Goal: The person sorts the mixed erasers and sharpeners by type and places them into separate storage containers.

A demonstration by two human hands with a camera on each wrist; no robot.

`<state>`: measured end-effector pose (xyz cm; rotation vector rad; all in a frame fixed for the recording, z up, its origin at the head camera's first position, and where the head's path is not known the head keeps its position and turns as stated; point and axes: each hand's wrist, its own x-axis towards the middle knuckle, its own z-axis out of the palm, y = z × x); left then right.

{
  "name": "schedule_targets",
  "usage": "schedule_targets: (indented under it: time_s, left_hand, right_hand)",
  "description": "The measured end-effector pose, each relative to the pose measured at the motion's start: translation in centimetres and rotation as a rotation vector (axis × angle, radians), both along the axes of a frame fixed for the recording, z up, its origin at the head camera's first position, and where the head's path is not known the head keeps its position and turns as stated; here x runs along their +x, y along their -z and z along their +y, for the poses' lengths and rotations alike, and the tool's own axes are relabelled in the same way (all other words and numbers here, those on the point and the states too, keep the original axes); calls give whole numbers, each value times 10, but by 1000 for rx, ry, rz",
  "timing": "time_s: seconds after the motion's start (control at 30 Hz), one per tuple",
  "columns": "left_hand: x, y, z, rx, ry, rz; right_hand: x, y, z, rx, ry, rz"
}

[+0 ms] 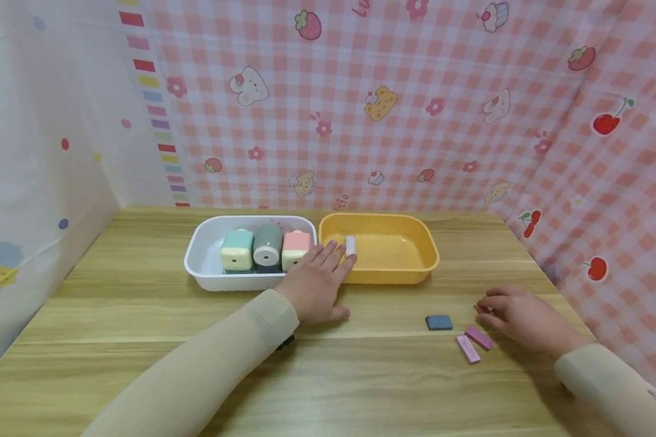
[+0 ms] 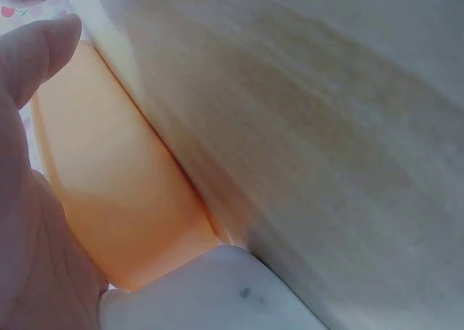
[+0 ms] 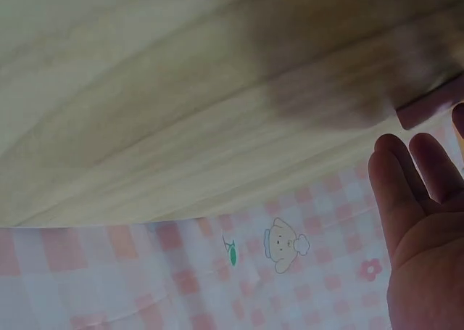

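My left hand [image 1: 317, 282] lies palm down with spread fingers over the near rims of the white tray [image 1: 208, 283] and the yellow tray [image 1: 390, 277]. A white eraser [image 1: 350, 245] is in the yellow tray, just beyond those fingertips. On the right, my right hand [image 1: 525, 318] has its thumb and finger bent together around a dark pink eraser [image 3: 431, 105], mostly hidden by the fingers in the head view. A blue-grey eraser [image 1: 439, 322], a magenta eraser [image 1: 479, 338] and a light pink eraser [image 1: 468, 349] lie on the table beside it.
Inside the white tray sit a mint pencil sharpener [image 1: 237, 249], a grey-green one and a pink one [image 1: 295, 246]. Both trays stand side by side at the back of the wooden table [image 1: 361, 388]. Patterned cloth [image 1: 328, 139] hangs behind and at the sides.
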<state>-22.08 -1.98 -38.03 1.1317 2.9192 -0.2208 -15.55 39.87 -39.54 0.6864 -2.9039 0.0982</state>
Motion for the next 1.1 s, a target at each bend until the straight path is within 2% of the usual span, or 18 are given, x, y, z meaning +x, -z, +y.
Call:
schedule_targets:
  time_s: [0.47, 1.1]
  left_hand:
    - [1, -1, 1, 10, -10, -5]
    - [1, -1, 0, 13, -5, 14]
  right_hand:
    - [3, 3, -6, -18, 107, -68]
    - [2, 7, -12, -14, 102, 1]
